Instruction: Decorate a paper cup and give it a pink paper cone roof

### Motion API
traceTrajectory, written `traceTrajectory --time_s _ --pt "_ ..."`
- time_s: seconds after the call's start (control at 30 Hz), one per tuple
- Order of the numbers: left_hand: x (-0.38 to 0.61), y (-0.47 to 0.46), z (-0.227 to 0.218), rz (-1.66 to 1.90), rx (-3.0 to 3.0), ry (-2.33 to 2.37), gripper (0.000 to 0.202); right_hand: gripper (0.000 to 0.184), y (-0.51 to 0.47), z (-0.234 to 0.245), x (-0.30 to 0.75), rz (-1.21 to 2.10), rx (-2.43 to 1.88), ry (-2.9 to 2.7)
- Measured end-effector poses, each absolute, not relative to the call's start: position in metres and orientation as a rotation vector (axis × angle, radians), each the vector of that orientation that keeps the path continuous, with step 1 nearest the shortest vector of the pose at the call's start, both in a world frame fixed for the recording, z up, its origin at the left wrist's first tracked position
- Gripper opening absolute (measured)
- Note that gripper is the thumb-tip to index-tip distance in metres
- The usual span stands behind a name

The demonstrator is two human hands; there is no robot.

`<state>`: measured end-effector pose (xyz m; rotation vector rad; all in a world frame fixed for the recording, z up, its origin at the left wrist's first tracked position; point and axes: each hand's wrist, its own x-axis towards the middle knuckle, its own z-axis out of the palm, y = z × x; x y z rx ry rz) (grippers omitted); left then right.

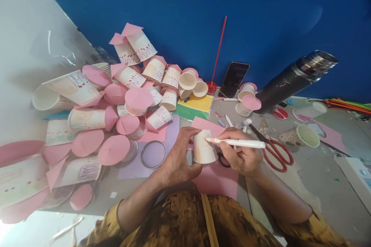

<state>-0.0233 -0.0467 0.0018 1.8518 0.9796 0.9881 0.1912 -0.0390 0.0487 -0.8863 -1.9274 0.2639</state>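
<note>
A white paper cup (204,152) stands upside down over pink paper, with faint orange marks on its side. My left hand (180,154) holds it from the left, thumb at the lower rim and fingers at the top. Closed around a white marker pen (246,143), my right hand (242,154) has the tip against the cup's upper side. Beneath both hands lies a pink sheet (216,179). Partly hidden behind the right hand is a dark scissor handle (223,159).
Decorated paper cups with pink paper cones (139,98) are heaped at left. A tape ring (153,154) lies on purple paper (127,170). To the right are red-handled scissors (276,154), a patterned cup (308,136) and a dark flask (285,81). A phone (234,79) leans against the blue wall.
</note>
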Motion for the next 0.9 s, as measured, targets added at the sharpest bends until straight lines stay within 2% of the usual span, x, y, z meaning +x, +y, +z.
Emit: traceTrajectory --time_s 0.33,0.9 --pt "-0.0235 -0.0468 0.0010 0.968 1.860 0.948 0.081 0.018 -0.0387 0.0499 0.1906 0.298 -0.851 -1.921" --pt "-0.0234 -0.0473 0.0002 0.965 1.821 0.960 0.077 0.011 -0.0403 0.0486 0.1933 0.354 -0.920 -1.958"
